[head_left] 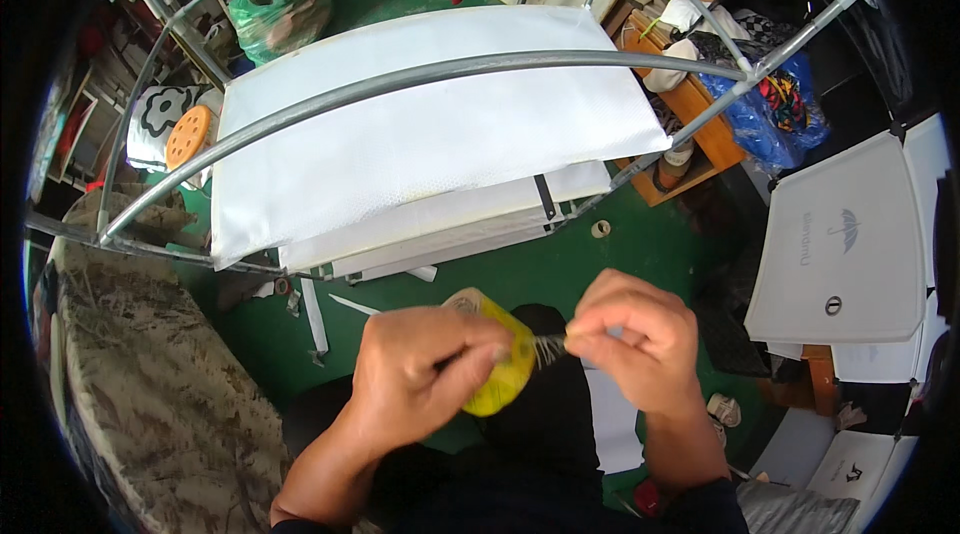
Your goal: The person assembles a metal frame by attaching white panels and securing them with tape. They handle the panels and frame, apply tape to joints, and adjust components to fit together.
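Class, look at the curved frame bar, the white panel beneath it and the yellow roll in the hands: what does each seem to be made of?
Curved frame bar: probably metal tubing, grey with a dull sheen.
White panel: likely woven or non-woven fabric over a stiff board; fine dotted texture, matte.
Yellow roll, gripped by the left hand: looks like glossy plastic tape. The right hand pinches a strand off it; material unclear.

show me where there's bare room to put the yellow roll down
Widest bare patch: the white padded top under the grey curved tube. A small strip of green floor lies between that top's edge and the hands. Right is crowded: wooden shelf, blue bag, white panels.
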A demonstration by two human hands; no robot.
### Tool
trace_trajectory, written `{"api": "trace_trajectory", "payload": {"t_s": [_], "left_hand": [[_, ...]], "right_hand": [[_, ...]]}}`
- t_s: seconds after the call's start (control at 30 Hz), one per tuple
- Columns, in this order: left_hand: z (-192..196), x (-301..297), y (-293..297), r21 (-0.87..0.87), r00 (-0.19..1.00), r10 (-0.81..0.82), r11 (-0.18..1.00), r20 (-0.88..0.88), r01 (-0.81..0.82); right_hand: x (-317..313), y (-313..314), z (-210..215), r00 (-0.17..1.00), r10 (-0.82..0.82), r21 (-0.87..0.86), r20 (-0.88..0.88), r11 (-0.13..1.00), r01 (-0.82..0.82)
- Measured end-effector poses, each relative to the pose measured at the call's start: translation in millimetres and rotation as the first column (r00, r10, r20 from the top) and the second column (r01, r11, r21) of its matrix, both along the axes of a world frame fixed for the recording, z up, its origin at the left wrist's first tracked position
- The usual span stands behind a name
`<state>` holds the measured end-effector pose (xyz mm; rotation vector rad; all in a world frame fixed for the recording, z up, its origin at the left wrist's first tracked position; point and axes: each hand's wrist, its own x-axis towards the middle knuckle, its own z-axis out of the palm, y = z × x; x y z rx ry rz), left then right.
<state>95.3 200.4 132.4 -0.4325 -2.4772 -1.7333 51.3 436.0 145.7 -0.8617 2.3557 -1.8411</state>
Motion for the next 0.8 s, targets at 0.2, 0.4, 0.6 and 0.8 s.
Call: {"api": "trace_trajectory", "payload": {"t_s": [0.2,0.4,0.6,0.8], "left_hand": [[68.9,32.9,-7.7,-0.202,0.895,-0.139,0.978,-0.423,0.057],[56.2,20.7,8.3,0.098,0.660,-0.020,0.985,-0.751,0.141],[49.9,41.8,-6.5,0.160,0.837,-0.059,0.972,-0.543,0.172],[42.9,40.0,1.0,0.234,0.819,0.017,0.961,-0.574,0.145]], "right_hand": [[18.3,10.6,53.7,0.891,0.242,-0.084,-0.385,0.952,-0.295],[15.7,-0.1,66.9,0.714,0.245,-0.144,-0.656,0.888,-0.438],[30.4,3.0,73.4,0.755,0.255,-0.108,-0.604,0.913,-0.394],[39.3,2.2,77.0,0.773,0.210,-0.054,-0.598,0.952,-0.301]]}}
